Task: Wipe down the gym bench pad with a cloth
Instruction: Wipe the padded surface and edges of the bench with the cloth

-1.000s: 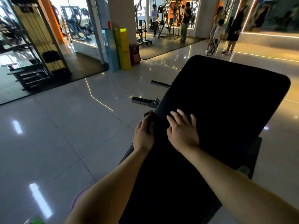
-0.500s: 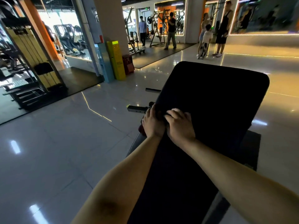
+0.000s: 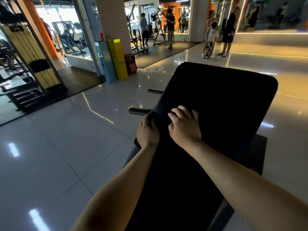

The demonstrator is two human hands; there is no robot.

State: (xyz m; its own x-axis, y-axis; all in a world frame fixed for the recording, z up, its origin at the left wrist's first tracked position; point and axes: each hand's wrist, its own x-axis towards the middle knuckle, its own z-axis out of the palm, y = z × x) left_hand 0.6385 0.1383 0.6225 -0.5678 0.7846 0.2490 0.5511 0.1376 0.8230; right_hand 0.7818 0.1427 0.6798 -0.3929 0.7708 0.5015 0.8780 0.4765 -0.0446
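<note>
The black gym bench pad [image 3: 225,100] slopes up and away from me in the middle of the head view. My left hand [image 3: 147,130] is at the pad's left edge, with its fingers curled over a dark cloth [image 3: 160,118] that hardly stands out from the pad. Just to the right, my right hand [image 3: 183,125] lies on the pad, its fingers spread and pressing down on the same dark cloth. Most of the cloth is hidden under the two hands.
Glossy tiled floor [image 3: 58,155] surrounds the bench. A metal frame bar [image 3: 139,111] sticks out left of the pad. A yellow kiosk [image 3: 118,59] and a weight machine [image 3: 25,64] stand at the left. Several people [image 3: 215,34] stand far back.
Both hands have slid a little further up the pad. They came close together half a second ago and now sit slightly apart again. The camera has tilted slightly.
</note>
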